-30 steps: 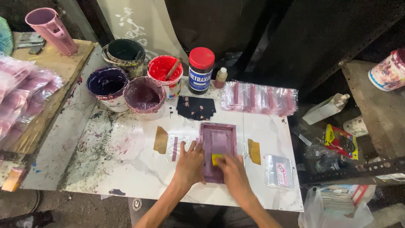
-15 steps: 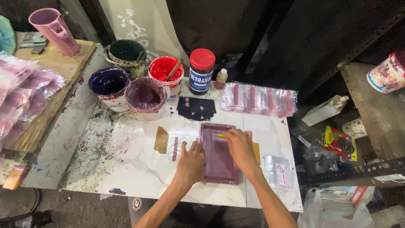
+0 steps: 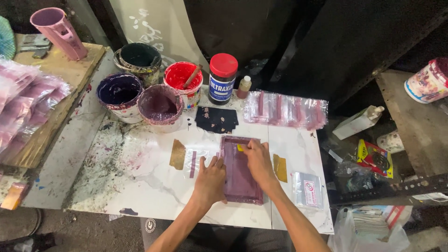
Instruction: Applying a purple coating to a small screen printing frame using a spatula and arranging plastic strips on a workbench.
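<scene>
A small purple-stained printing screen frame [image 3: 240,175] lies flat on the white marble-look table [image 3: 149,186]. My left hand [image 3: 211,179] presses on the frame's left edge, fingers spread over a clear plastic pouch [image 3: 198,161] sticking out beneath it. My right hand [image 3: 257,161] rests on the screen near its far end, gripping a small yellow squeegee [image 3: 240,148] against the mesh.
Paint tubs stand at the back left: dark green [image 3: 140,58], red with a stick [image 3: 183,79], purple [image 3: 119,93] and mauve [image 3: 159,105]. A red-lidded jar [image 3: 222,77], a dark cloth [image 3: 216,119], printed pouches [image 3: 287,109] and a small printed bag [image 3: 308,189] lie around.
My right hand has slid the yellow squeegee from the near end of the screen up to its far end. My left hand has stayed on the frame's left edge.
</scene>
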